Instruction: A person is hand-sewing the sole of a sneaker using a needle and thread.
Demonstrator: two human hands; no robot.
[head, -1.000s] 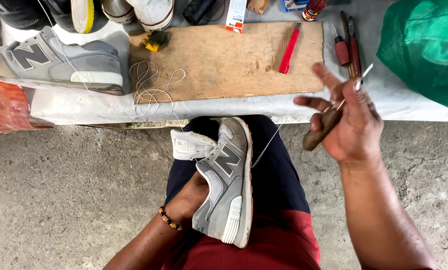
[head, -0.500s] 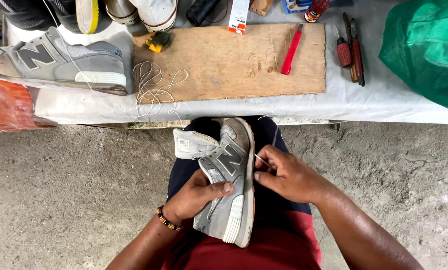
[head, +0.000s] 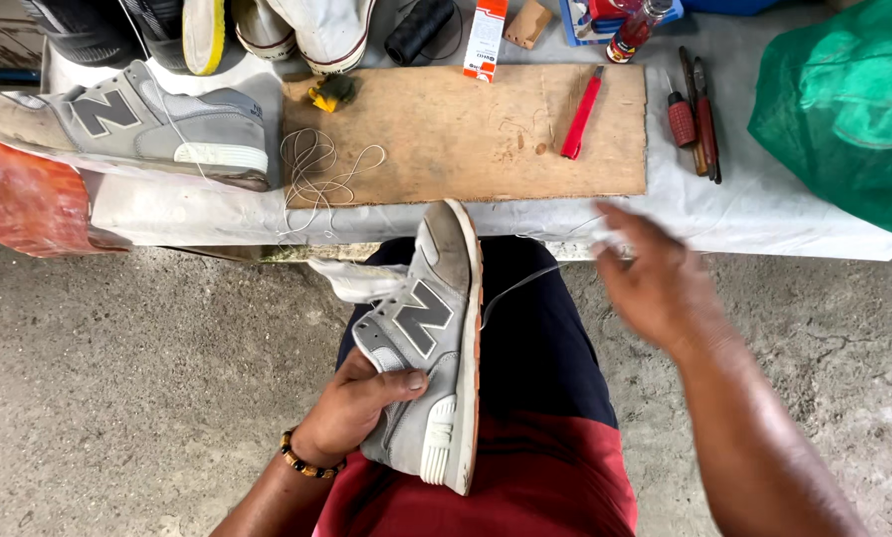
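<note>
Concrete floor (head: pixel 117 398) spreads below both hands, the cloth-covered table (head: pixel 764 214) beyond them bearing a wooden board (head: pixel 466 129). On the lap, the grey sneaker (head: pixel 431 338) lies sole-edge up (steadied for stitching, I judge), gripped by the left hand (head: pixel 351 408); the blurred right hand (head: pixel 655 283) draws thread (head: pixel 515 283) taut, its grip unclear.

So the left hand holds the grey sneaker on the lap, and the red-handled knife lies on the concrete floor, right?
Not quite. The left hand does hold the grey sneaker on the lap, but the head view shows the red-handled knife lying on the wooden board, not on the floor.
</note>
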